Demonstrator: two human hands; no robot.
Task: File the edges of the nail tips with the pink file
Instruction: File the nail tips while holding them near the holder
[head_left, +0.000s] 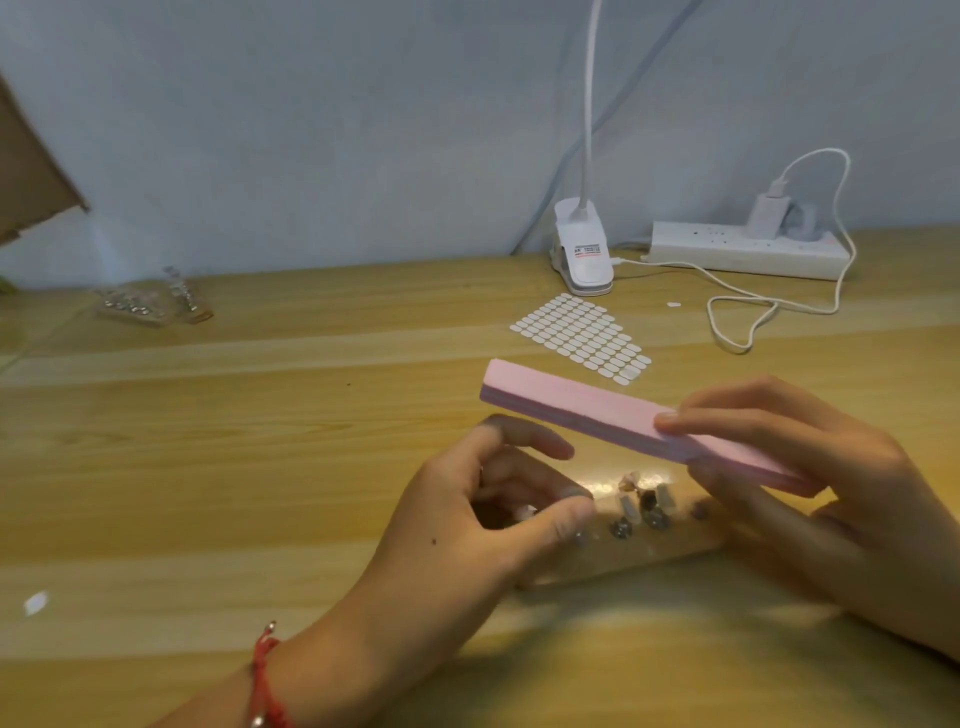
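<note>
While the right hand (831, 483) is gripping the pink file (597, 410) by its near end, thumb lying on the top face and fingers curling underneath, the file is hanging clear above the wooden desk (260, 467), its free end pointing up and to the left. The left hand (483, 525) is hovering just below the file's middle with fingers curled and thumb drawn toward them. A small pale object is showing inside the curl, but whether the hand is pinching it cannot be told. The nail tips (644, 504), several small dark and pale pieces, are lying in a row on the desk between the two hands, beneath the file and apart from it. A red cord bracelet (262, 675) is sitting on the left wrist. Farther back, a sheet of white adhesive tabs (582, 335) is lying flat, a white clip lamp (584, 254) is standing near the wall, and a white power strip (743, 254) with a looping cable (748, 312) is lying to its right.
</note>
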